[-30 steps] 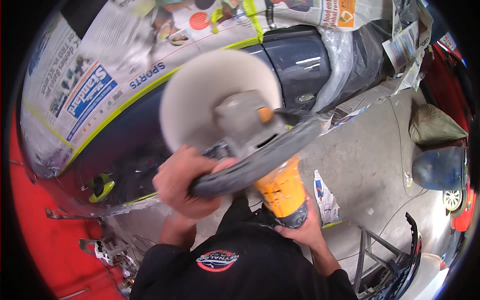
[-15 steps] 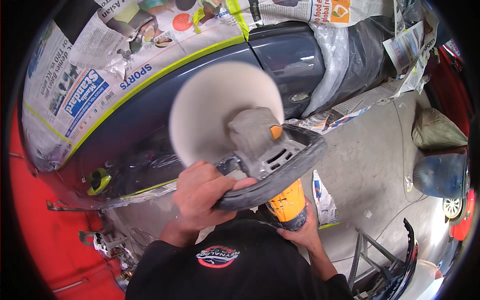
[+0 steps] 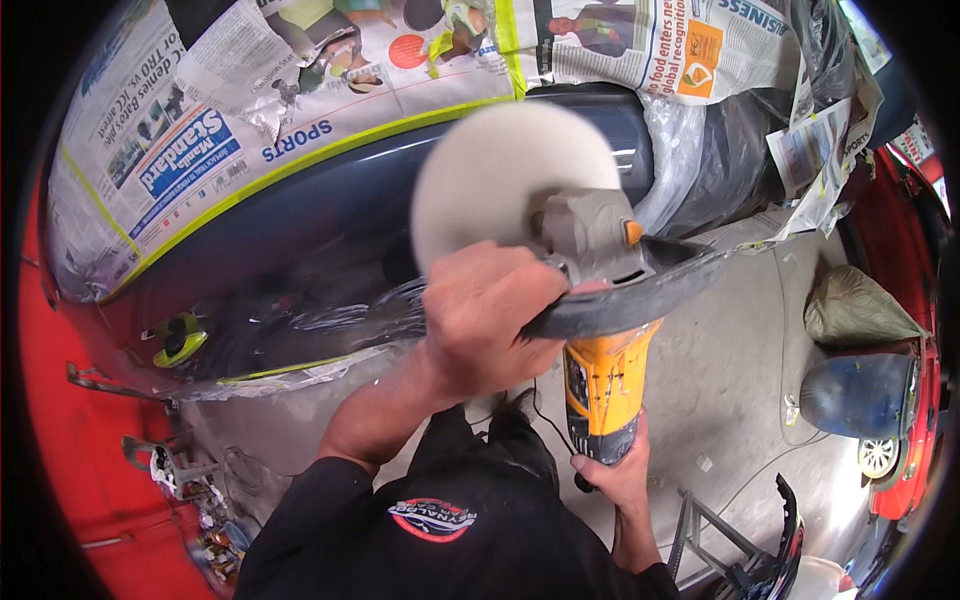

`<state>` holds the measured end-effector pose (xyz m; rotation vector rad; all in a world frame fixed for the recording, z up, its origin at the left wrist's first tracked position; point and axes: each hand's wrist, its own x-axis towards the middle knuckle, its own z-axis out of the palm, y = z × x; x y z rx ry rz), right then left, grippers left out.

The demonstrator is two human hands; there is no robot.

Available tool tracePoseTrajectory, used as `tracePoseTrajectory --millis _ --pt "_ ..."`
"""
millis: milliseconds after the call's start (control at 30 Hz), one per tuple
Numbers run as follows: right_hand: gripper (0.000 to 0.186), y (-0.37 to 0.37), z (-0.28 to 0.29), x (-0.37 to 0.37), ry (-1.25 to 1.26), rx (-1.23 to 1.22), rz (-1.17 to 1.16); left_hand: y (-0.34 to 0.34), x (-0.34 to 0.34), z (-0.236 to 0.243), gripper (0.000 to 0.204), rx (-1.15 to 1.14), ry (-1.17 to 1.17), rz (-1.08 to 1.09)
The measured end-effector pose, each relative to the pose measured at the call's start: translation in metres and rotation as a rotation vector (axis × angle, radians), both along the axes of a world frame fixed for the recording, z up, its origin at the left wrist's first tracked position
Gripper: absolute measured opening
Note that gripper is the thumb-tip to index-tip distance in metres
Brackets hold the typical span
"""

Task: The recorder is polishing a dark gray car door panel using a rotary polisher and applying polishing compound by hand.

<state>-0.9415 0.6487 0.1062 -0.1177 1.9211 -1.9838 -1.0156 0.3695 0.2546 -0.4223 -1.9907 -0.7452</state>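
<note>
My left hand (image 3: 490,310) is wrapped round the black loop handle (image 3: 640,310) of a yellow and grey polisher (image 3: 603,385). Lower down, my right hand (image 3: 622,475) grips the dark rear end of its body, where a cord hangs. The round white pad (image 3: 510,185) has blurred edges and lies over a glossy dark blue car panel (image 3: 345,205), covering part of it; whether it presses on the surface I cannot tell. Newspaper (image 3: 330,110) edged with yellow-green tape (image 3: 190,240) masks the panel above.
Clear plastic sheeting (image 3: 672,155) drapes the car on the right. A blue drum (image 3: 855,395) and a tan sack (image 3: 850,305) stand at far right. A metal stand (image 3: 690,535) is at lower right. Cables cross the concrete floor (image 3: 730,400). Red surfaces line the left.
The polisher and both my hands have moved; its pad has gone right along the panel and slightly farther away. The tool's body now points more straight down toward me. The view has shifted a little.
</note>
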Motion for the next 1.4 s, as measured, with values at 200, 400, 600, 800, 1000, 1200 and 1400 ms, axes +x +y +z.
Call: tracePoseTrajectory --millis 200,400,600,800,1000,1200,1400 --pt "0.108 0.019 -0.011 0.018 0.081 0.122 0.110 -0.005 0.040 -0.005 0.029 -0.013 -0.123 0.029" --pt "0.116 0.003 0.017 -0.007 0.029 0.172 0.145 -0.022 0.016 0.007 0.030 -0.011 0.019 0.072" --pt "0.113 0.001 0.033 -0.009 0.058 0.122 0.133 -0.034 0.053 0.008 0.028 0.020 -0.104 0.070" --pt "0.122 -0.003 0.049 -0.016 0.186 0.227 0.353 -0.052 0.085 0.029 0.018 0.016 -0.181 0.147" --pt "0.126 0.014 0.117 -0.043 0.053 0.323 0.332 -0.051 0.064 0.028 0.032 0.200 -0.117 0.178" --pt "0.119 0.008 0.186 -0.036 0.017 0.439 0.091 -0.036 0.018 0.038 0.031 0.355 -0.024 0.064" --pt "0.091 -0.018 0.223 -0.029 0.078 0.513 0.181 -0.059 0.035 0.044 0.035 0.467 -0.022 0.058"
